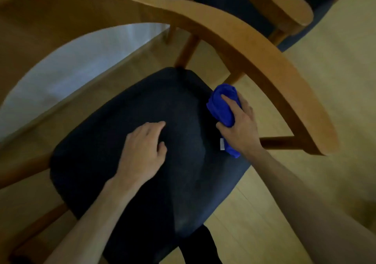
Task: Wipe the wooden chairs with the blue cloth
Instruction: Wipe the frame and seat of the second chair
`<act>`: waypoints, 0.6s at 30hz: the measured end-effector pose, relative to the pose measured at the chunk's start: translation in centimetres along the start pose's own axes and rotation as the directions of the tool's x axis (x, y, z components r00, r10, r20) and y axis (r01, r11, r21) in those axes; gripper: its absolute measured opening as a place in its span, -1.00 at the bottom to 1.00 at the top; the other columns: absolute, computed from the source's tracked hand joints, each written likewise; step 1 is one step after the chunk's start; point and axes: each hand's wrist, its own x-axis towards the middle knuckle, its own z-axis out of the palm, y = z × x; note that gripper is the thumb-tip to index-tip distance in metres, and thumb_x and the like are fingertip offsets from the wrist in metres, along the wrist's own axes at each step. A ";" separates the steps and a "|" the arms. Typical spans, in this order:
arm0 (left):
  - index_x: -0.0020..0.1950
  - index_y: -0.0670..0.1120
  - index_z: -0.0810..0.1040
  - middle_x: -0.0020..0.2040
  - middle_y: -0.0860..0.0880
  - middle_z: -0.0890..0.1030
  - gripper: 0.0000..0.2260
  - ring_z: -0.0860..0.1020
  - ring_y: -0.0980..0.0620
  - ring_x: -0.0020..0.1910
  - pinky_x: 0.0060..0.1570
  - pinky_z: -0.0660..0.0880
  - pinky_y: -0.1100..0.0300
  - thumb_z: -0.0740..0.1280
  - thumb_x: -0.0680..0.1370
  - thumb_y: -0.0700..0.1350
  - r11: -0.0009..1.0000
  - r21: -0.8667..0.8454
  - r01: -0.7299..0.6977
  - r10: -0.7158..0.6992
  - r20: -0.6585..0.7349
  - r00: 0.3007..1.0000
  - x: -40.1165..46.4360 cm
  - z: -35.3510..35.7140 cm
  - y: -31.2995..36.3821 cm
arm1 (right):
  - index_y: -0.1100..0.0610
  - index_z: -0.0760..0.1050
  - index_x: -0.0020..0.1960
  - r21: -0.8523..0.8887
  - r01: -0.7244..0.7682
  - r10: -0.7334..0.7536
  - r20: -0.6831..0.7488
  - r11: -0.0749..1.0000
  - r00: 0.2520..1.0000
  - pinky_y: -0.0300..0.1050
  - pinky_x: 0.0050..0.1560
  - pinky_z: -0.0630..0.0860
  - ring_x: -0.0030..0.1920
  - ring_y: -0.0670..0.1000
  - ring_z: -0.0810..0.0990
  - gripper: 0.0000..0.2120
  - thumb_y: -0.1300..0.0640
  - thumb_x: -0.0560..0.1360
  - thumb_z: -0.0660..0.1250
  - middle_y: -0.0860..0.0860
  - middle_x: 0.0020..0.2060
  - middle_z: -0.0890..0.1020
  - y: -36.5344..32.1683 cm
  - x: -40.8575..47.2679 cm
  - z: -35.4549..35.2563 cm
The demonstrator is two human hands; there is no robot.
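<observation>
A wooden chair with a curved back-and-arm rail fills the view; its dark padded seat lies below me. My right hand grips the bunched blue cloth against the seat's right edge, under the curved rail. My left hand rests on the middle of the seat with its fingers loosely bent, holding nothing.
A second wooden chair with a dark seat stands at the upper right on a dark rug. Pale wooden floor surrounds both. A white curtain hangs at the left. A dark trouser leg shows at the bottom.
</observation>
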 end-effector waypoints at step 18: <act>0.48 -0.03 0.33 0.37 0.03 0.45 -0.53 0.31 0.00 0.46 0.37 0.31 0.03 0.30 0.57 -0.09 0.994 0.073 -0.080 0.061 0.234 0.970 -5.8 2.8 3.5 | -0.06 0.05 0.58 -0.199 0.021 -0.028 -0.031 0.980 0.999 0.27 0.49 0.18 0.53 0.24 0.16 -0.16 -0.04 0.44 0.43 0.10 0.57 0.18 2.5 -10.6 0.2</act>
